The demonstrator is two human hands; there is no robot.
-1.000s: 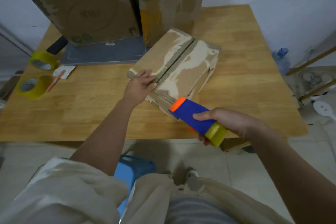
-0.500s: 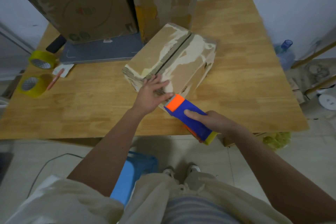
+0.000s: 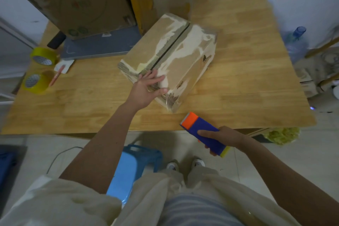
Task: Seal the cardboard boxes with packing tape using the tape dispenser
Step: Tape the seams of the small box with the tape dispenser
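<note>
I see the small cardboard box (image 3: 170, 60) lying skewed on the wooden bench (image 3: 247, 71), its top seam running away from me. My left hand (image 3: 146, 89) presses flat on its near end, fingers (image 3: 156, 79) spread. My right hand (image 3: 222, 137) grips the blue-and-orange tape dispenser (image 3: 202, 133), fingers curled round it, held off the bench's front edge, apart from the box.

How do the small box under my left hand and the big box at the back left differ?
The small box lies low with its top seam facing up; the big box stands tall, leaning on a grey slab. The left hand touches the small box; nothing touches the big box. The small one is paler and more torn. Both are worn brown cardboard.
</note>
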